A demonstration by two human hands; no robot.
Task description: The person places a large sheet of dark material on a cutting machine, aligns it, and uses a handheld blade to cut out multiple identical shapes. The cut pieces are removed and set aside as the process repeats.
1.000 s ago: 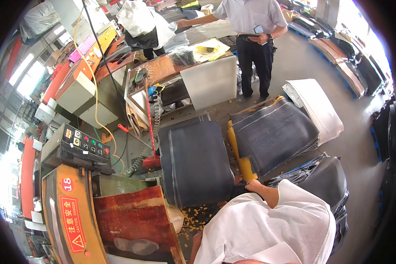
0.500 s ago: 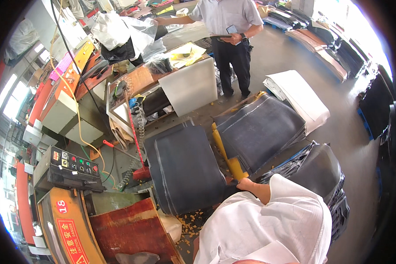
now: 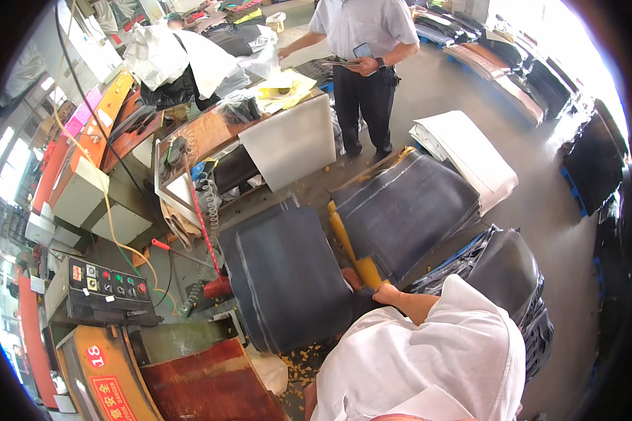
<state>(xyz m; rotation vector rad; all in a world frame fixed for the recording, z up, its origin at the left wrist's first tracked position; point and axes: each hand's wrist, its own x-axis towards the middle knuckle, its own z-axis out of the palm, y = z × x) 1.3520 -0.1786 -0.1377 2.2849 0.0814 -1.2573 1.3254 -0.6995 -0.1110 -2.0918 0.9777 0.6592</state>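
Note:
My right hand [image 3: 384, 294] reaches out from the white sleeve, its fingers closed at the dark corner of a large black sheet [image 3: 284, 281], rubber-like and marked with pale lines. The sheet lies left of the hand, in front of me. A bare strip of skin by my sleeve at the lower edge may be my left arm; my left hand cannot be made out. Between the sheet and a yellow strip [image 3: 367, 270] shows a brownish patch [image 3: 352, 278] whose kind I cannot tell. Beyond my right hand lies a stack of black sheets [image 3: 407, 210].
Folded white sheets [image 3: 463, 158] lie behind that stack; more black sheets [image 3: 509, 274] are at right. A control box [image 3: 109, 288] with coloured buttons and an orange machine [image 3: 95, 365] stand at left. Across a cluttered workbench [image 3: 295, 133], a person [image 3: 365, 63] holds a phone.
The view has turned slightly, so most things sit further left. More of the brownish patch shows beside the black sheet. The other person's outstretched arm has come away from the white plastic.

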